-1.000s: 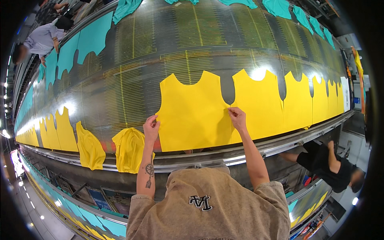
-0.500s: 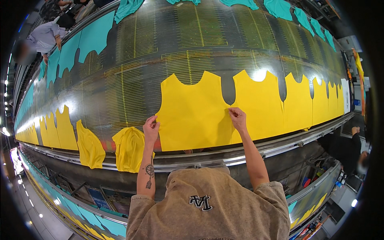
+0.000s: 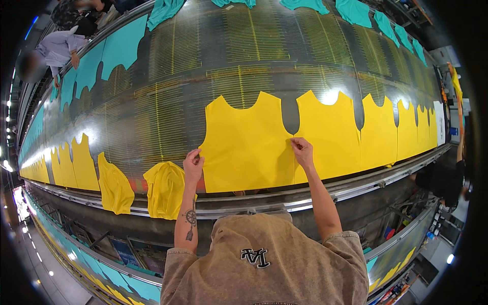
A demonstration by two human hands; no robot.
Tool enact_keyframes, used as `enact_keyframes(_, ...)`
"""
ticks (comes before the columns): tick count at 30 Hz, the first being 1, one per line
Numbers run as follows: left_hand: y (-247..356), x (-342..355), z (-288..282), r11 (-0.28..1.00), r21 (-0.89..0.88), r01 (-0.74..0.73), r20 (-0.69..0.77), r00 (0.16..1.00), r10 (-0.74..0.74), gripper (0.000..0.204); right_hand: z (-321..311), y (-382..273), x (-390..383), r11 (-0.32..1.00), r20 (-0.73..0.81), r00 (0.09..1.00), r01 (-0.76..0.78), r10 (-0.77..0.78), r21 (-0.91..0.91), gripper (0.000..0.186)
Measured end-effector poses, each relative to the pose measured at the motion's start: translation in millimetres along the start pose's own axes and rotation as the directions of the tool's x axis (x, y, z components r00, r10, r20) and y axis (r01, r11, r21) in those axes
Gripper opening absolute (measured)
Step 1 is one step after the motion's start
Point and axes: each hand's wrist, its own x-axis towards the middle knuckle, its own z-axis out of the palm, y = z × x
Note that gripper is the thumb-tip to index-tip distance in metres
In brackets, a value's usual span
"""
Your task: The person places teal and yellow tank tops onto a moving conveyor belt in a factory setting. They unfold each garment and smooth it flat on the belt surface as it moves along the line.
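A yellow cut shirt panel [image 3: 244, 147] lies flat in front of me, its neckline and shoulders pointing to the far side of the long dark table. My left hand [image 3: 193, 165] pinches its left edge just under the armhole. At the matching corner on the right, my right hand [image 3: 302, 151] has thumb and finger closed on the panel's edge. That edge meets a neighbouring yellow panel [image 3: 328, 137], which lies flat. Left of my left hand are two crumpled yellow panels, one nearer [image 3: 165, 190] and one farther off [image 3: 114, 185], both hanging over the near table edge.
The table [image 3: 183, 117] carries printed yellow line grids. A metal rail [image 3: 325, 197] runs along its near side. Teal panels [image 3: 122, 48] line the far side, where a person in a pale top [image 3: 61, 48] works. Another person in black [image 3: 442, 180] is at the right.
My left hand has shifted very slightly toward me along the panel's edge; my right hand is almost still. At the right, the person in black has moved and extends an arm toward the table's end.
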Motion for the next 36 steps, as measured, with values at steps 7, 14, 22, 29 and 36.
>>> enact_keyframes(7,0.1,-0.5,-0.2,1.000,0.012,0.001,0.001,1.000,-0.001,0.036,0.1,-5.0,-0.2,1.000,-0.011,1.000,0.016,-0.016,0.003,0.011)
enact_keyframes(14,-0.6,1.2,1.9,1.000,-0.008,0.028,-0.010,1.000,-0.028,0.037,0.0,-6.8,-0.6,0.998,-0.003,0.998,-0.061,0.061,0.003,0.011)
enact_keyframes(22,3.7,1.7,3.5,1.000,0.011,-0.015,0.000,1.000,0.015,0.037,1.9,-8.1,-1.5,0.999,-0.035,0.998,0.050,-0.050,-0.013,0.013)
enact_keyframes(29,3.3,7.4,3.6,0.998,0.045,-0.054,0.005,0.999,0.054,0.037,-0.7,-9.8,-4.1,0.996,-0.028,0.999,0.012,-0.015,-0.084,0.013)
enact_keyframes(36,3.7,6.9,2.9,0.999,0.023,-0.041,0.026,0.999,0.040,0.038,0.1,-9.7,-3.0,0.996,-0.028,0.998,0.052,-0.054,-0.067,0.015)
